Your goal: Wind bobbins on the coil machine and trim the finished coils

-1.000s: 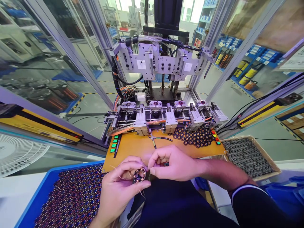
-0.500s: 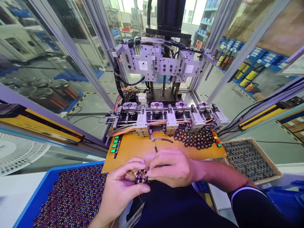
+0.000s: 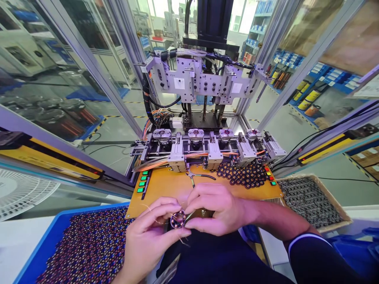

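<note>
Hands meet at the lower centre of the frame: left hand (image 3: 148,236) has its grip clenched on a small round copper-wound coil ring (image 3: 177,219), and right hand (image 3: 216,209) pinches its thin wire, just before the orange counter (image 3: 166,185).

No lettering can be read anywhere; the white labels (image 3: 179,83) on the machine's grey head (image 3: 204,81) are too small to make out — so are the tags on the blue shelf bins (image 3: 318,71) behind the glass.
</note>
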`<control>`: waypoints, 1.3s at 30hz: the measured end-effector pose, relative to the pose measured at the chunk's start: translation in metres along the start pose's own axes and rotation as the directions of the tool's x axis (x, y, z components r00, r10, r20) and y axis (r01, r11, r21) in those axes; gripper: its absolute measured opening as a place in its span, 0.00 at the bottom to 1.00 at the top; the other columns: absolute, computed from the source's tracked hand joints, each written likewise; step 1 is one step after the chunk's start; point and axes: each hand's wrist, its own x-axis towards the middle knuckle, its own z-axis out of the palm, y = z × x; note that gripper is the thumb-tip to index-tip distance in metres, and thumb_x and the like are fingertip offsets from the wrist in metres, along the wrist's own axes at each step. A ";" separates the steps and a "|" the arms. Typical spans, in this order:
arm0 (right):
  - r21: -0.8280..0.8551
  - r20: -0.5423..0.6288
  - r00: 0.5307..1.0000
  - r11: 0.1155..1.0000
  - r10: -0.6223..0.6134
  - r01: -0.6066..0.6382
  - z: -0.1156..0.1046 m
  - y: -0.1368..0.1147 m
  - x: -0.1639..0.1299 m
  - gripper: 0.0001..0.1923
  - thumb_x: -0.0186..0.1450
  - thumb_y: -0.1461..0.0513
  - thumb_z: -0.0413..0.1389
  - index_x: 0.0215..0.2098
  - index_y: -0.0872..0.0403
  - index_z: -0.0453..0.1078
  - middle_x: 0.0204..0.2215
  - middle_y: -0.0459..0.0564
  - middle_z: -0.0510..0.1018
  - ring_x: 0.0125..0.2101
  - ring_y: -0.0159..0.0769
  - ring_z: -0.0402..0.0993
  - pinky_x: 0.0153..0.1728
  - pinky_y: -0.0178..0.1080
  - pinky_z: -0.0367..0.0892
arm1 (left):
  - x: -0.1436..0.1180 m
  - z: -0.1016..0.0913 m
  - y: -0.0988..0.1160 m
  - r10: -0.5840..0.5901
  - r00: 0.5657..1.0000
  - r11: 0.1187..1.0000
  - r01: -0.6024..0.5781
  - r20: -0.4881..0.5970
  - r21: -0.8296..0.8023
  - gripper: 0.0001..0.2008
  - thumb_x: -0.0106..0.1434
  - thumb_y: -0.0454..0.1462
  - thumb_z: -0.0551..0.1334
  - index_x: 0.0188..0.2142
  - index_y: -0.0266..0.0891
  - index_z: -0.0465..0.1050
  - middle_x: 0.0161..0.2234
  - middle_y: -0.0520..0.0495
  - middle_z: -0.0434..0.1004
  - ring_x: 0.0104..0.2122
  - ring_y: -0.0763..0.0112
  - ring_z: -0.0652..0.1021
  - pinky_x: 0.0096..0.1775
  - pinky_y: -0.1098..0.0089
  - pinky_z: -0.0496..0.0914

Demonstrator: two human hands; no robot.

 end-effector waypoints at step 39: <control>-0.024 -0.031 0.995 0.996 0.091 -0.092 -0.002 0.010 0.005 0.06 0.68 0.64 0.57 0.36 0.61 0.72 0.31 0.52 0.74 0.33 0.29 0.71 0.36 0.32 0.70 | 0.009 -0.004 -0.012 -0.283 0.958 0.920 0.284 0.042 -0.270 0.16 0.42 0.38 0.79 0.33 0.47 0.83 0.33 0.51 0.79 0.31 0.73 0.80 0.33 0.79 0.74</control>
